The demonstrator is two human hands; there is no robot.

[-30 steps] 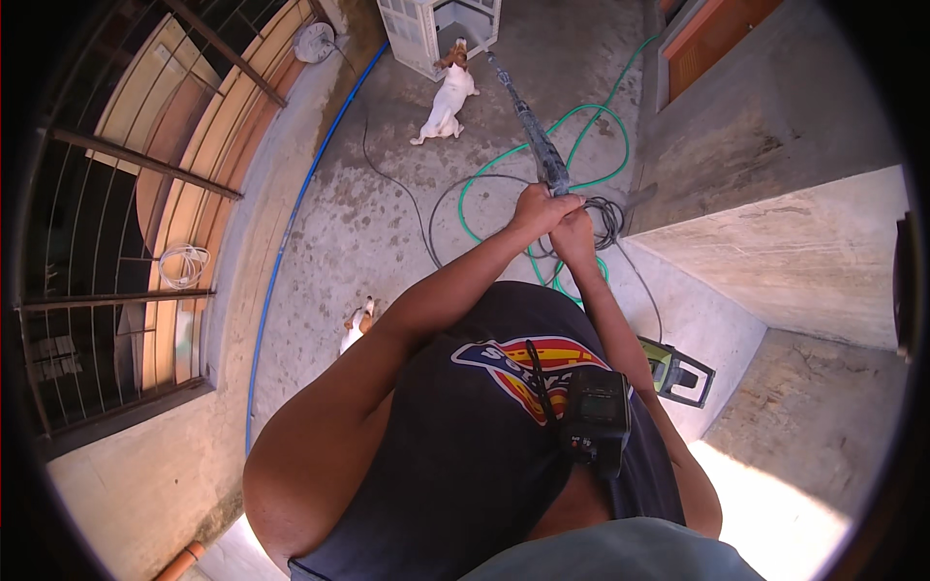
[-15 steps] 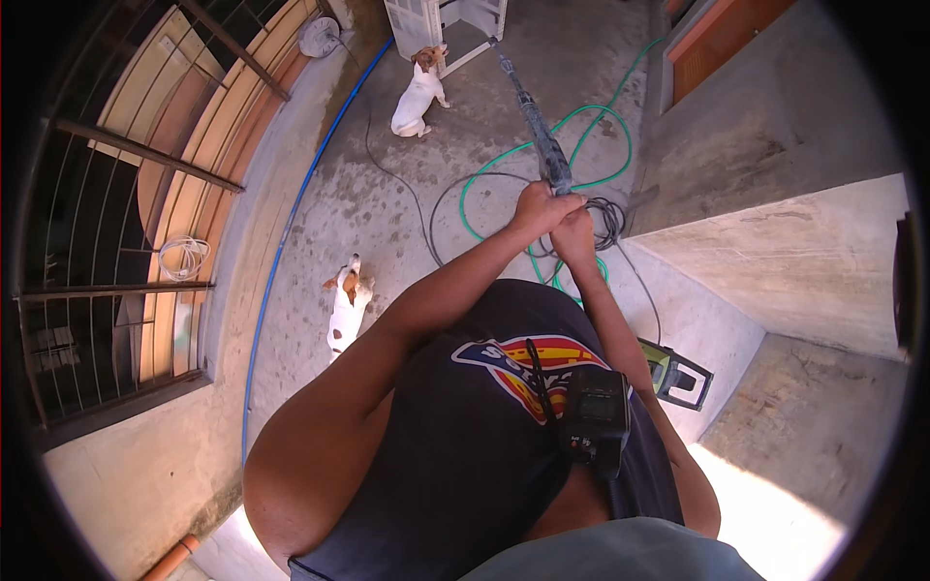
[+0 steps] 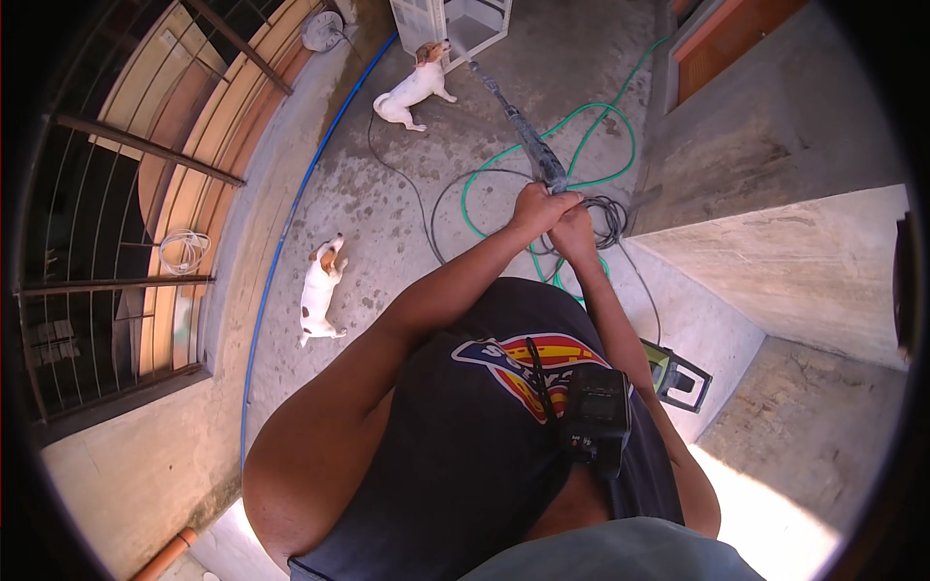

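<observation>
Fingers of the left hand wrap closely around the rear handle of a long, dark grey, scuffed spray wand, and those of the right hand curl below it, touching the left; both grips hide the fingertips, so I cannot tell how the trigger stands. The wand slants forward and left over the concrete, a pale streak at its tip. Just left of that tip stands a white dog with a brown head, before a white, box-shaped cabinet. Right of the wand loops a bright green hose, with a coiled black hose just beside its handle. Well left of the wand are a second white, brown-patched dog and, beyond it, a long blue pipe-like line. Behind the wand, to the right, sits a green-and-black machine.
</observation>
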